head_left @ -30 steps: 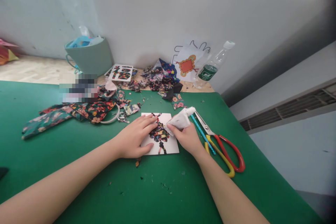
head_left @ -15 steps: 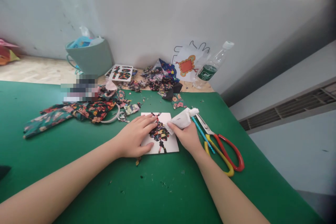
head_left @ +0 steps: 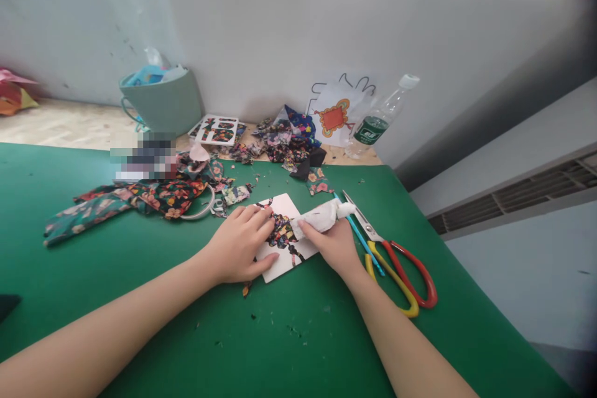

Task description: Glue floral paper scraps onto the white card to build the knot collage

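My left hand [head_left: 241, 245] lies with its fingers outstretched over the left side of a white square card [head_left: 278, 271], which is turned at an angle. Dark floral fabric pieces [head_left: 283, 233] form a figure on the card, partly hidden by that hand. In my right hand [head_left: 339, 247] is a white squeeze tube [head_left: 318, 220], gripped between thumb and fingers over the card's right side, its white cap pointing right. Just right of this hand lie a thin blue stick [head_left: 360, 237] and open scissors [head_left: 422, 275] with one red and one yellow handle.
Floral cloth [head_left: 158, 196] and a roll of tape [head_left: 204, 208] lie on the left. Along the wall stand a green bin [head_left: 163, 102], a patterned card [head_left: 217, 130], a heap of fabric scraps [head_left: 289, 137], a drawing [head_left: 333, 118] and a clear bottle [head_left: 370, 127].
The card has rotated on the table, its top edge now tilted. My left hand stays on it with fingers spread. The tube in my right hand has tipped to a flatter angle.
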`<state>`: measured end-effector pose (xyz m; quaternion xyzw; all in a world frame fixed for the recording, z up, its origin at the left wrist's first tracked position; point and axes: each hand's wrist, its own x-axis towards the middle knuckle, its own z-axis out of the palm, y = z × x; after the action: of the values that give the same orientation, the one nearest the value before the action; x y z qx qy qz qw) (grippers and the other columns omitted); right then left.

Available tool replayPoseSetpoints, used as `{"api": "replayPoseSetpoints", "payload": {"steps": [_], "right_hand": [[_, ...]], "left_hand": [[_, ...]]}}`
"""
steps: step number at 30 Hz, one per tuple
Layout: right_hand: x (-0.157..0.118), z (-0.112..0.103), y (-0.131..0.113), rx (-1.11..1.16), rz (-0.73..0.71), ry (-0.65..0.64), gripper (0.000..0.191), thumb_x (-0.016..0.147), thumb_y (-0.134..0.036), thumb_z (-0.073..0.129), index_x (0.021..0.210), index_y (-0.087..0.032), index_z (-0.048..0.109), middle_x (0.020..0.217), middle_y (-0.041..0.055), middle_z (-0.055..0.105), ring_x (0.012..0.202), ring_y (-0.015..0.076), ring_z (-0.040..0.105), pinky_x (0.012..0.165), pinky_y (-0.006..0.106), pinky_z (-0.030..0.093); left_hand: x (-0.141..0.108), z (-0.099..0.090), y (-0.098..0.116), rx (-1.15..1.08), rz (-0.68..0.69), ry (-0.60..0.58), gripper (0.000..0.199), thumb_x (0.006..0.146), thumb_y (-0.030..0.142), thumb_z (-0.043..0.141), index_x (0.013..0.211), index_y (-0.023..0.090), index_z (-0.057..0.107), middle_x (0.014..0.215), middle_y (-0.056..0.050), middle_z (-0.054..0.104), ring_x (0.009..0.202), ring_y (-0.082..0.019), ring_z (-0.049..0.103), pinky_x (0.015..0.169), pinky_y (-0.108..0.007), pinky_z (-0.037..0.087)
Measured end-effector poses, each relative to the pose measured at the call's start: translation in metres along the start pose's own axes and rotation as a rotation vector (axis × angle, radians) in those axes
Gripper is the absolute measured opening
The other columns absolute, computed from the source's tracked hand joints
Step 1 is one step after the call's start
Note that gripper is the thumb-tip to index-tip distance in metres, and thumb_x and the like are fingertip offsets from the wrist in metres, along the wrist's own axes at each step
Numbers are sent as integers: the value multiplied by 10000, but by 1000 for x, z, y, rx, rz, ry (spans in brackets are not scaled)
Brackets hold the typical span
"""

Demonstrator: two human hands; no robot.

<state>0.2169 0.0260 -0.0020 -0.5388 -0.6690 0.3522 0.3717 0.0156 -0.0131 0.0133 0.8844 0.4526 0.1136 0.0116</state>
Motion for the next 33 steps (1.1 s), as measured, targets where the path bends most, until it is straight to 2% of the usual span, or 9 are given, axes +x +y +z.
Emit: {"api": "replayPoseSetpoints", "payload": {"steps": [6, 13, 18, 23, 28, 33], "right_hand": [[0, 0, 5, -45, -32, -31, 211, 717, -384, 569, 719, -177, 610, 726, 61, 676, 685, 226, 627, 623, 317, 479], [0, 0, -1, -142, -77, -57, 212, 735, -370, 548, 661, -186, 623, 650, 49, 664, 631, 215, 620, 585, 301, 465], [1, 3, -14, -246, -152, -89, 157, 755, -298, 521, 669, -193, 602, 686, 47, 653, 686, 212, 614, 639, 300, 450], [2, 5, -17, -254, -212, -114, 105, 777, -238, 480, 802, -195, 572, 799, 51, 633, 778, 205, 594, 729, 309, 439], [3, 5, -3, -154, -146, -12, 298, 776, -283, 501, 1048, -164, 480, 993, 93, 585, 879, 215, 572, 792, 330, 429], [6, 3, 3, -106, -108, -53, 342, 782, -303, 496, 1094, -165, 476, 933, 82, 614, 871, 231, 580, 766, 344, 439]], "left_hand": [[-1, 6, -4, -74, 47, 31, 536, 789, 433, 435, 1191, 79, 428, 1247, -171, 422, 1223, -303, 290, 1006, -438, 276], [-2, 8, -4, -97, 45, 39, 527, 785, 428, 446, 1186, 87, 428, 1247, -171, 417, 1224, -312, 299, 1008, -454, 276], [-1, 9, -4, -96, 46, 41, 520, 783, 425, 448, 1180, 91, 434, 1246, -170, 419, 1218, -315, 307, 1000, -460, 287], [0, 9, -4, -108, 50, 44, 511, 781, 421, 454, 1171, 91, 439, 1240, -170, 422, 1215, -315, 308, 1000, -461, 287], [-1, 8, -5, -130, 45, 44, 507, 775, 417, 469, 1170, 102, 435, 1236, -168, 424, 1214, -319, 311, 998, -465, 287], [-1, 8, -5, -152, 49, 60, 496, 769, 409, 479, 1173, 125, 429, 1245, -160, 418, 1214, -321, 310, 986, -482, 294]]}}
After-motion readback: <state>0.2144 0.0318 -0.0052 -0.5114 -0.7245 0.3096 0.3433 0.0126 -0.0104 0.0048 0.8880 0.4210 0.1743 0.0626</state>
